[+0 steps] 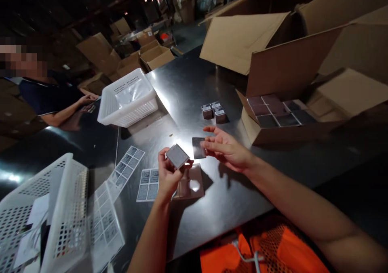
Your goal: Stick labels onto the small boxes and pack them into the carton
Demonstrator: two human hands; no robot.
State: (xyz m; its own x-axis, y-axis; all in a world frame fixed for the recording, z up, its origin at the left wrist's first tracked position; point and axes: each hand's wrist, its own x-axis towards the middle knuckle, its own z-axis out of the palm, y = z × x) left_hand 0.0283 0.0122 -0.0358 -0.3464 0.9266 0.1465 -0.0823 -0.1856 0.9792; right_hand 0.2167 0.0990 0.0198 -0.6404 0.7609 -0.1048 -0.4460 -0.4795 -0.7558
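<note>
A: L hand [167,175] grip?
B: Closed on small grey box [177,156], above surface [188,83].
A: R hand [226,148]?
B: At 3 o'clock of box; fingers pinch dark label [198,148].

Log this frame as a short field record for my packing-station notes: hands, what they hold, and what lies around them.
left hand: grips a small flat grey box, tilted, above the table
right hand: pinches a dark label at its edge, beside the box
table: dark, glossy
label sheets: flat on the table, left of the hands
small boxes: cluster beyond the hands
carton: open, filled with flat boxes, at right
white basket: far left
near basket: at lower left
co-worker: hand on the table at far left
</note>
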